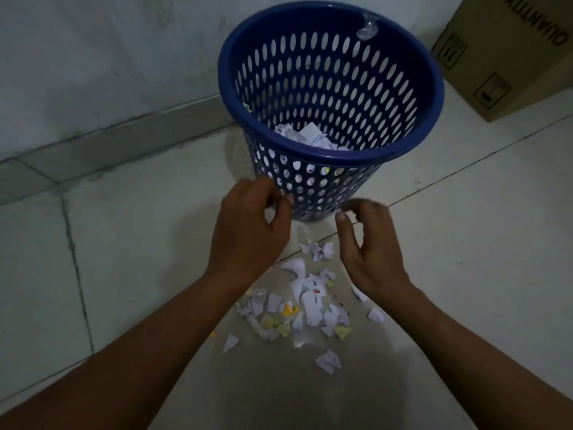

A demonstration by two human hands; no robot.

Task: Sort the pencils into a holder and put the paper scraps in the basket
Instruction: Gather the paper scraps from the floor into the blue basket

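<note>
Two bare hands hover just in front of the base of the round blue perforated plastic basket [328, 157], low over the pale tiled floor [465, 212]. The left hand [251, 225] has loosely curled fingers with the thumb close to the forefinger and no scrap seen in it; the right hand [369, 243] is half open with bent fingers, also holding nothing visible. Step in hand looks like the paper part of the task: a few crumpled white pieces [310, 135] already lie inside the basket, and a scatter of torn white and yellow paper scraps [307, 299] lies on the floor on the near side of the basket, under and between the wrists. Judged roughly midway on scraps. The next move probably calls for dropping both hands back to the pile, gathering a bunch, then lifting it over the rim; the small flat bits will likely need pinching or sweeping together. Hidden or unclear: no pencils or holder are in view anywhere, so that half cannot be rated. The fingertips are motion-blurred. A small clear object [366, 29] at the basket's far rim is too vague to name. A brown cardboard box [511, 57] to the far right of the basket is cut off by the frame.
</note>
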